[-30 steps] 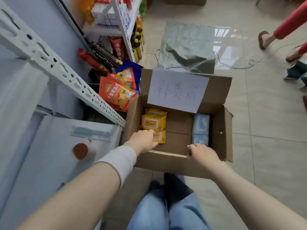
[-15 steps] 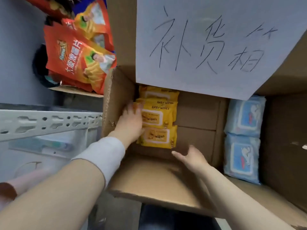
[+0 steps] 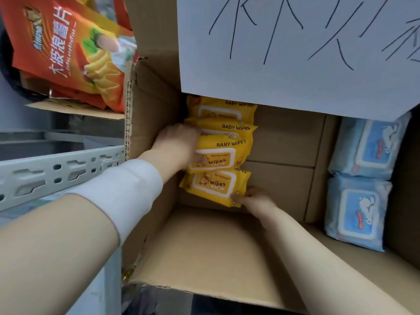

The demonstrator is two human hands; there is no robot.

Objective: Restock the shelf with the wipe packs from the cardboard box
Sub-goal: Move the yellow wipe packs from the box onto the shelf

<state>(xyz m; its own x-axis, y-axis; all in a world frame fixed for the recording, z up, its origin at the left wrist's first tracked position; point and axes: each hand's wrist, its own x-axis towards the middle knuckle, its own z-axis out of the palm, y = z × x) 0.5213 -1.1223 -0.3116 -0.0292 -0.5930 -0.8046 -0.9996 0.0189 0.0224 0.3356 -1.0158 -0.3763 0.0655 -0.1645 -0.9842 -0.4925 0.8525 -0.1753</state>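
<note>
Both hands down in the cardboard box (image 3: 204, 242), taking hold of the yellow wipe packs (image 3: 221, 151).

My left hand (image 3: 179, 146) lies on the stack along the box's left wall, thumb on a pack's lid; whether its fingers have closed round it I cannot tell. My right hand (image 3: 254, 201) pinches the near corner of the nearest yellow pack (image 3: 216, 185). As I judge it, restocking has barely begun: four yellow packs and two blue wipe packs (image 3: 363, 178) by the right wall remain in the box. The handwritten paper sign (image 3: 295, 53) covers the far edge. Only the shelf (image 3: 59, 169) rail shows, not its contents.
</note>
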